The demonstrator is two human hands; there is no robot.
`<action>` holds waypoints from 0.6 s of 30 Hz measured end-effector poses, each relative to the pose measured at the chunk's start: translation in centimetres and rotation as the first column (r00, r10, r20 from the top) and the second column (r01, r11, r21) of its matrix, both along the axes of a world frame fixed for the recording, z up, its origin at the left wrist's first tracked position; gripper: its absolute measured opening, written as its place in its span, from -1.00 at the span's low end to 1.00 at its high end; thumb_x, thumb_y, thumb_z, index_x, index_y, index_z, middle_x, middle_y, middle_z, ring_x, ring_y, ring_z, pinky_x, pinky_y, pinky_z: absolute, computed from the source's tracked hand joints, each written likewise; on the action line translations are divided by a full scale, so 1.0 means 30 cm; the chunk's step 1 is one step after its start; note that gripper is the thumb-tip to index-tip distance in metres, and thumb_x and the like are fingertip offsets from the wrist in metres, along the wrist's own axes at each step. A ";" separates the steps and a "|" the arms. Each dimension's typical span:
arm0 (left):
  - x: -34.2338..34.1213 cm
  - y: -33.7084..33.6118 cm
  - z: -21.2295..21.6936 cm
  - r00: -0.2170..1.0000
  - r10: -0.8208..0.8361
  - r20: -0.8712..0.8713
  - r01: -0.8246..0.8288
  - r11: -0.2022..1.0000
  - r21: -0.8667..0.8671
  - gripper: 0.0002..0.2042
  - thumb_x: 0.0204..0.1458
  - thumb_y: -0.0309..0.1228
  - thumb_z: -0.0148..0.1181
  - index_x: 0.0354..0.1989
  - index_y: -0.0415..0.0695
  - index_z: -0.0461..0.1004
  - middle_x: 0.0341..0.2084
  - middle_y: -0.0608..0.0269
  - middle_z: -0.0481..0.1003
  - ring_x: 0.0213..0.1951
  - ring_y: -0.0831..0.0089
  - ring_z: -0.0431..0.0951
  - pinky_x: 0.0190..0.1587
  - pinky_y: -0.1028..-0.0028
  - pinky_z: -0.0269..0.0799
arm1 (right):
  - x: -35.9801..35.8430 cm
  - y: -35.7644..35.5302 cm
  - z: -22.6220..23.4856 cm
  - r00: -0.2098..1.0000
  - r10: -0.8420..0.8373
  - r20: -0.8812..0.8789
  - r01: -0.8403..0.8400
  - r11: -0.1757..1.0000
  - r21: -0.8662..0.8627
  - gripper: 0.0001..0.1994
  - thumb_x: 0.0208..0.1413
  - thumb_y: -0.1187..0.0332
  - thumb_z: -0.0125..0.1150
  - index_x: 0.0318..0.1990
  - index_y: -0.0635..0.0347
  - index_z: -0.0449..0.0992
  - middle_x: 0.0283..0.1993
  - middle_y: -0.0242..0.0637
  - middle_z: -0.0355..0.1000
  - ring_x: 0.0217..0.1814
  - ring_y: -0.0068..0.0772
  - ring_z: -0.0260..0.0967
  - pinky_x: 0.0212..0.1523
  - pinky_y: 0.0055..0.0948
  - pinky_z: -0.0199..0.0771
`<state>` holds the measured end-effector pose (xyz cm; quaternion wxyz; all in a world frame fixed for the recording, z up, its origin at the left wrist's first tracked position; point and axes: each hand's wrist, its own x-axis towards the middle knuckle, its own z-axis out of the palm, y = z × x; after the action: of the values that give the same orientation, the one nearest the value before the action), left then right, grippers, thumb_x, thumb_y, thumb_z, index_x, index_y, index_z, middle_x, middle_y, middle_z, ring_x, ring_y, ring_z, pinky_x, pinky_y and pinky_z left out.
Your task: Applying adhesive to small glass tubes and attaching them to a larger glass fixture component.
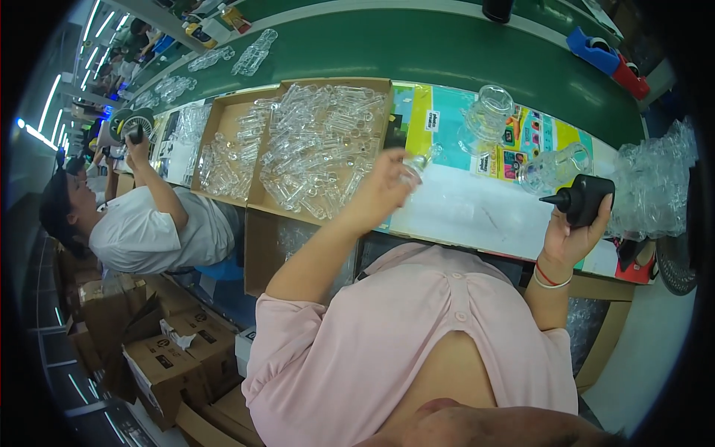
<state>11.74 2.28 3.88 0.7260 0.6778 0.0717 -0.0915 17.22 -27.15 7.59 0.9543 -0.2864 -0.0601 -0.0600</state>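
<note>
My right hand (570, 235) is closed around a black squeeze bottle (592, 200), which lies tilted with its pointed nozzle toward the left. Over the bench's near side, my left hand (383, 190) pinches a small clear plastic piece (417, 164) whose exact kind I cannot make out. Between the hands lies a white work surface (477, 205). Beyond it stands a clear plastic part with a round rim (491, 112). A second clear round-ended part (555, 167) lies on its side, just past the bottle's nozzle.
Left of my left hand, a cardboard tray (257, 175) holds many clear plastic pieces. Clear parts are stacked (655, 182) at the right. Beyond runs a green belt (417, 48) with clear parts and a blue tape dispenser (592, 51). A co-worker (149, 231) sits at the left.
</note>
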 end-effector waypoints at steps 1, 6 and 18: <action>-0.013 -0.006 -0.034 1.000 -0.001 0.001 0.001 1.000 0.000 -0.60 0.01 -0.52 0.02 0.07 -0.15 0.19 -0.27 0.20 0.35 -0.40 0.54 0.37 -0.45 0.60 0.34 | -0.002 -0.008 -0.002 0.998 0.063 0.021 -0.063 0.998 0.008 -0.79 0.12 0.21 0.02 -0.25 0.15 0.36 -0.35 -0.37 0.32 -0.44 -0.60 0.21 -0.41 -0.52 0.29; -0.017 -0.045 0.039 0.941 -0.191 0.279 0.151 0.975 0.161 -0.64 -0.03 -0.63 0.03 0.00 -0.24 0.25 -0.08 0.18 0.25 -0.22 0.51 0.41 -0.39 0.57 0.40 | -0.005 0.047 0.031 0.964 -0.196 -0.179 0.196 0.980 -0.018 -0.77 0.12 0.19 0.00 -0.23 0.15 0.37 -0.33 -0.30 0.40 -0.54 -0.61 0.26 -0.63 -0.67 0.25; -0.019 -0.225 0.169 0.829 0.062 0.556 0.000 0.994 -0.111 -0.70 -0.10 -0.64 0.17 -0.14 -0.27 0.33 -0.12 0.05 0.40 -0.14 0.43 0.45 -0.06 0.51 0.39 | -0.080 0.090 0.120 0.978 -0.104 0.183 0.171 0.900 -0.400 -0.52 0.03 0.00 0.00 -0.13 0.29 0.22 -0.27 -0.23 0.24 -0.28 -0.44 0.25 -0.14 -0.50 0.28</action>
<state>11.17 -4.49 8.96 0.7515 0.6343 -0.1372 0.1186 14.82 -24.44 11.20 0.8577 -0.4797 -0.1258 -0.1357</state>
